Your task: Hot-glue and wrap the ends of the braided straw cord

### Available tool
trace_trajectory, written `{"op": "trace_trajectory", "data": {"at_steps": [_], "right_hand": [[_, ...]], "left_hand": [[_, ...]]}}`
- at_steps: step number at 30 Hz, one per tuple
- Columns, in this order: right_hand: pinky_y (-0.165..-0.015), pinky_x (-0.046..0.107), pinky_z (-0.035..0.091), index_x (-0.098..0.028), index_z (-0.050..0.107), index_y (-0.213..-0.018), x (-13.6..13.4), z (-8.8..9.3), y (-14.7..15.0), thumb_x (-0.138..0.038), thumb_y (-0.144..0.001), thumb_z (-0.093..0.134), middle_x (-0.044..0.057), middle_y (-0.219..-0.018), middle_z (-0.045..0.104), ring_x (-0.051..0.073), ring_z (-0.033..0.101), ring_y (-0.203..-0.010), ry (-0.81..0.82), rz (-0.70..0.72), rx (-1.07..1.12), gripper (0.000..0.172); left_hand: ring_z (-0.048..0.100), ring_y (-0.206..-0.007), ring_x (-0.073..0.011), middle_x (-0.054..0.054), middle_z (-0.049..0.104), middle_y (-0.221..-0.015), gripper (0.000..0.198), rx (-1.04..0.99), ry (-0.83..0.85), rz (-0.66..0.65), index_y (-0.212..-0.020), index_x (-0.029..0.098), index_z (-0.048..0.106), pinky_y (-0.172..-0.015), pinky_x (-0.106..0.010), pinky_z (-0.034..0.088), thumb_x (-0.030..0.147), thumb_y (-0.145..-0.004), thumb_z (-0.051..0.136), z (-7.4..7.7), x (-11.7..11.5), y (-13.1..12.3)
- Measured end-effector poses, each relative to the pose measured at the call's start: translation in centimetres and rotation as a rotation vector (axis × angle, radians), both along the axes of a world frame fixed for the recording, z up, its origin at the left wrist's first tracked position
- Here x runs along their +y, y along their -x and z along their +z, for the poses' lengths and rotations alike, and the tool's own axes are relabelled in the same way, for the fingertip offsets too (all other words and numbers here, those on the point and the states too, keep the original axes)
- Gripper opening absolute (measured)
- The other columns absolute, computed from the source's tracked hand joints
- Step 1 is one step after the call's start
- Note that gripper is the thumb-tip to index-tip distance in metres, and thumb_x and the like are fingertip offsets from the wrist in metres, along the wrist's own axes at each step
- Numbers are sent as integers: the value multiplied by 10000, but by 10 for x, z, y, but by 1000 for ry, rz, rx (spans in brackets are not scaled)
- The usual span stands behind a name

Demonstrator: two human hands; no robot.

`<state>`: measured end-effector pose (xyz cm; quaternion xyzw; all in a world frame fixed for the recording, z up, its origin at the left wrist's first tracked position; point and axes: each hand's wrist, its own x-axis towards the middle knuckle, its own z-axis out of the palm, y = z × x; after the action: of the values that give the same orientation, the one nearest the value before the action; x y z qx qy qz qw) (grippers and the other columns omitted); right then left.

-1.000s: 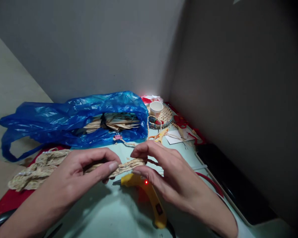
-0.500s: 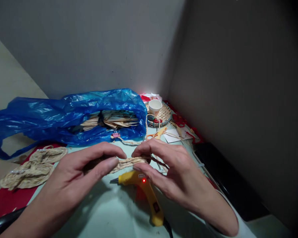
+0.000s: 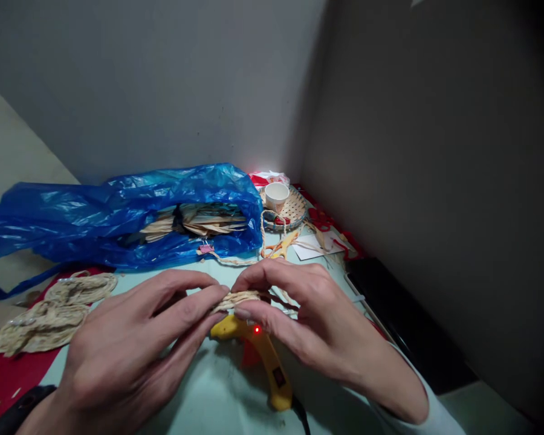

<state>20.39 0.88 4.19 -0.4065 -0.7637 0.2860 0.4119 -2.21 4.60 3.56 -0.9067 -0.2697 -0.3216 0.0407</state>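
Note:
A pale braided strip of straw-like cord [image 3: 241, 297] is held between my two hands. My left hand [image 3: 149, 338] is closed on its left end, with the fingers pressed together. From the right, my right hand [image 3: 306, 314] pinches the strip between thumb and fingers. Thin dark and pale strands trail beside my right fingers. A yellow glue gun [image 3: 265, 356] with a lit red light lies on the pale green table just below the strip, its nozzle hidden behind my left fingers.
Coiled braided pieces [image 3: 40, 323] lie at the left on red cloth. Behind stands a blue plastic bag [image 3: 90, 208] of dried strips [image 3: 204, 220]. A paper cup [image 3: 277, 196] sits on a woven tray [image 3: 297, 208], near orange-handled scissors [image 3: 281, 244]. A black flat object [image 3: 403, 326] lies right.
My left hand has turned so its back shows more, and its fingers have come closer to my right hand, covering more of the strip. The view has shifted slightly.

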Motion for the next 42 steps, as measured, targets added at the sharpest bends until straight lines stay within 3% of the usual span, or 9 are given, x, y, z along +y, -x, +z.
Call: {"op": "trace_trajectory", "data": {"at_steps": [3,8,13,18,24,31,35,42], "right_hand": [[-847,220,478,-167,674,-1079,-2,-2,-1,-260,-1016,637,-13,-998,731,113,654,-923,-49,-1,10,118],[-897,251,519,-187,624,-1230,-5,-3,-5,-203,-994,651,18,-1138,744,145,681,-1021,-123,-76,-89,238],[-809,251,539,-168,692,-1108,-3,0,-6,-138,-1003,619,22,-1028,779,144,716,-903,-214,-111,-130,132],[-793,221,554,-148,707,-1081,-6,1,-7,-5,-967,555,32,-992,782,127,718,-876,-263,-81,-68,237],[-698,240,509,-64,731,-1052,-9,2,-6,5,-935,563,69,-888,742,133,663,-773,-372,-80,-63,216],[-640,284,493,-98,732,-1034,-8,-1,-3,32,-909,541,71,-871,750,145,646,-720,-459,-124,-8,263],[-626,303,504,-111,727,-1065,-9,-4,-3,45,-863,557,78,-910,774,160,663,-726,-517,-109,-7,307],[-631,301,507,-112,723,-1031,-9,-5,3,16,-902,572,83,-888,773,156,666,-730,-547,-191,18,236]], "left_hand": [[746,-911,-156,15,790,-1002,199,-62,-17,9,-1067,289,676,-876,-239,548,150,-938,613,1,-4,-2],[764,-836,-162,21,813,-926,222,-91,-119,38,-1035,280,668,-857,-258,553,110,-892,662,7,-3,-2],[772,-814,-176,30,825,-931,251,-106,-131,45,-1032,311,701,-812,-268,566,134,-854,695,6,-2,4],[756,-833,-193,40,827,-978,287,-150,-86,84,-1065,351,716,-852,-326,546,154,-857,713,-1,-6,6],[749,-925,-228,39,827,-1050,340,-103,-82,138,-1151,409,715,-924,-392,511,200,-884,695,-6,-8,16],[744,-888,-218,48,830,-1007,314,-112,-32,103,-1122,393,733,-891,-381,512,190,-887,688,1,-10,10],[736,-819,-208,41,834,-961,344,-121,-106,124,-1115,373,745,-865,-363,520,149,-855,719,3,-10,10],[737,-805,-196,23,841,-969,372,-68,-154,84,-1130,326,734,-860,-347,506,105,-831,746,4,-6,9]]}}
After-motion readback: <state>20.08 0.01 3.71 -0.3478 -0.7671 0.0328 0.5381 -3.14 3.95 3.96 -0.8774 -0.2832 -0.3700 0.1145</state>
